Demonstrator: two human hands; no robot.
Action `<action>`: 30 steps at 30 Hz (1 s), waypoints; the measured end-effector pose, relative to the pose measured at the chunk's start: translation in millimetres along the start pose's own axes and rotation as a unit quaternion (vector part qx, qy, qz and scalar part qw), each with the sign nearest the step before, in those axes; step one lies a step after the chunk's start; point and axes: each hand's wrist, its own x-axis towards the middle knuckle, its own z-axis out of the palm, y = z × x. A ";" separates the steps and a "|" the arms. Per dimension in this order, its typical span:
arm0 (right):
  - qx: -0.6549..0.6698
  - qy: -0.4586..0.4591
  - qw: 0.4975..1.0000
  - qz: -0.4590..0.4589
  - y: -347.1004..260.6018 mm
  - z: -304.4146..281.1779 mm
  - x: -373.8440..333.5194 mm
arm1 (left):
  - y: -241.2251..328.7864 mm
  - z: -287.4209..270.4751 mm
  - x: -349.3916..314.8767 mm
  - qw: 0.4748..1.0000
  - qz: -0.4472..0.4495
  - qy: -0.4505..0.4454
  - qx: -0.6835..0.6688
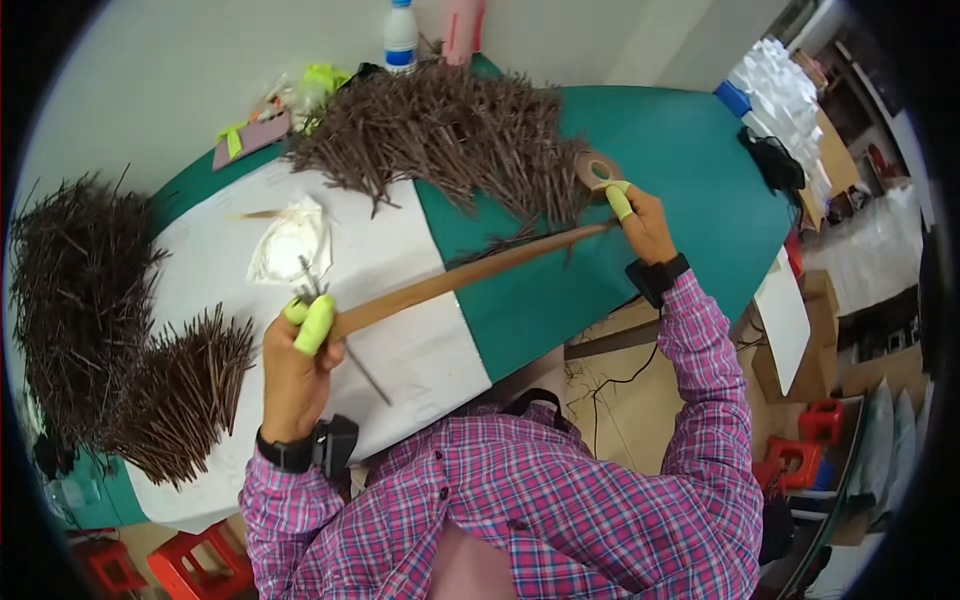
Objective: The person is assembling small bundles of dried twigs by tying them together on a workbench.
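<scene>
My left hand [296,370], with yellow-green covers on its fingertips, is closed on a thin dark stem [366,372] with a small twiggy tip. One end of a brown paper-like tape strip [450,282] is pinched there too. The strip runs taut up and to the right, to my right hand [648,228]. That hand is closed around the other end, with the brown tape roll [598,170] at its fingertips. Behind my left hand, a crumpled white wrapper [292,240] holds something white that I cannot make out.
Brown twiggy stems form a pile [430,130] at the back, with another dark heap [80,300] and a smaller bundle [185,395] at left. A white sheet [400,395] covers part of the green table [690,150]. A bottle [400,35] stands behind; red stools [200,565] are below.
</scene>
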 end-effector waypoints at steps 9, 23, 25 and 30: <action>-0.009 0.067 0.986 -0.151 68.0 -18.9 63.5 | 11.2 -14.0 -5.0 0.999 0.022 0.021 0.016; -0.385 0.139 0.895 0.176 191.5 -99.9 111.1 | 24.5 -21.3 -4.1 0.993 0.047 0.105 0.016; -0.313 0.214 0.925 -0.008 196.2 -121.7 119.1 | 20.2 -9.5 12.6 0.989 0.084 0.113 0.043; 0.160 -0.045 0.981 -0.096 -86.9 27.8 71.7 | 23.0 4.8 20.1 0.994 0.031 0.107 0.000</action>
